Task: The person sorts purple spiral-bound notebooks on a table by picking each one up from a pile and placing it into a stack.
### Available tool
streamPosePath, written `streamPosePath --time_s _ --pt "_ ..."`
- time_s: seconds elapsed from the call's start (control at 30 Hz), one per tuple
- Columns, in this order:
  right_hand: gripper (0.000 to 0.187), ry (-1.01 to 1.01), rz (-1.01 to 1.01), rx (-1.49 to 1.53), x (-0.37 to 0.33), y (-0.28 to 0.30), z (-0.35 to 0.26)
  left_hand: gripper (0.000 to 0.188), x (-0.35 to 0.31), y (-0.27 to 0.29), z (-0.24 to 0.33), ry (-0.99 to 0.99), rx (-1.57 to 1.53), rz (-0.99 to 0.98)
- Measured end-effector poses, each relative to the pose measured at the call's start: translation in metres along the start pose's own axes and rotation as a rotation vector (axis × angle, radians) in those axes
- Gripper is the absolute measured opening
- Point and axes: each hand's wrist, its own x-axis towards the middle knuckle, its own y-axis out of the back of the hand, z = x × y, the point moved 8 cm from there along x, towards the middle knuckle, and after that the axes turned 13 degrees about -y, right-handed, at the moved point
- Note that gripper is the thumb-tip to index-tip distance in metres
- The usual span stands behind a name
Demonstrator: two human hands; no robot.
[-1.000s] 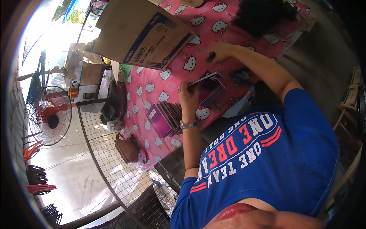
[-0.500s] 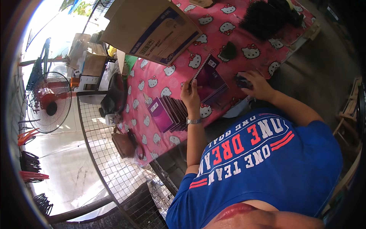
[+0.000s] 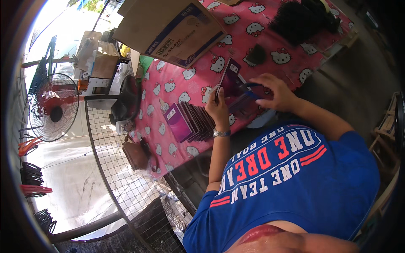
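My left hand point(image 3: 217, 109), with a metal-banded watch on its wrist, pinches a purple spiral notebook point(image 3: 232, 84) by its bound edge. Over the notebook's right side, the fingers of my right hand point(image 3: 276, 93) are curled around a dark blue curved thing point(image 3: 253, 91) whose kind I cannot make out. Left of my left wrist lies a fanned stack of purple spiral notebooks point(image 3: 185, 122). All of these rest on or hang just above a table with a pink cartoon-cat cover point(image 3: 168, 99).
Beyond my left hand stands a large cardboard box point(image 3: 173, 33). A dark rounded lump point(image 3: 256, 55) and a black bristly bundle point(image 3: 297, 21) lie farther back. Off to the left are a wire mesh panel point(image 3: 107, 156), a fan point(image 3: 55, 107) and a brown bag point(image 3: 136, 155).
My right hand has moved left with the dark blue thing, from beside the notebook to over its right part. My left hand keeps hold of the notebook, and the view has shifted slightly.
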Motion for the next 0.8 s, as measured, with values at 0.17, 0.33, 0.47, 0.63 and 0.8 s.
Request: streamPosePath --time_s 0.17,0.33,0.47,0.63,0.8 --pt "0.062 0.3 -0.059 -0.162 0.011 -0.037 -0.038 0.016 -0.005 -0.006 -0.001 0.014 -0.094 0.056" --pt "0.063 0.324 0.018 -0.24 0.01 -0.037 -0.046 0.016 -0.005 -0.001 -0.01 -0.107 -0.08 0.12" --pt "0.061 0.286 -0.07 -0.3 0.015 -0.041 -0.045 0.019 -0.007 0.003 0.001 -0.188 0.103 0.107" --pt "0.054 -0.534 -0.58 0.793 0.016 -0.073 0.006 0.017 -0.001 0.02 0.066 -0.546 0.502 0.127" --pt "0.056 -0.032 -0.102 -0.213 0.024 0.005 0.048 0.014 0.035 0.108 0.166 -0.792 0.728 0.142"
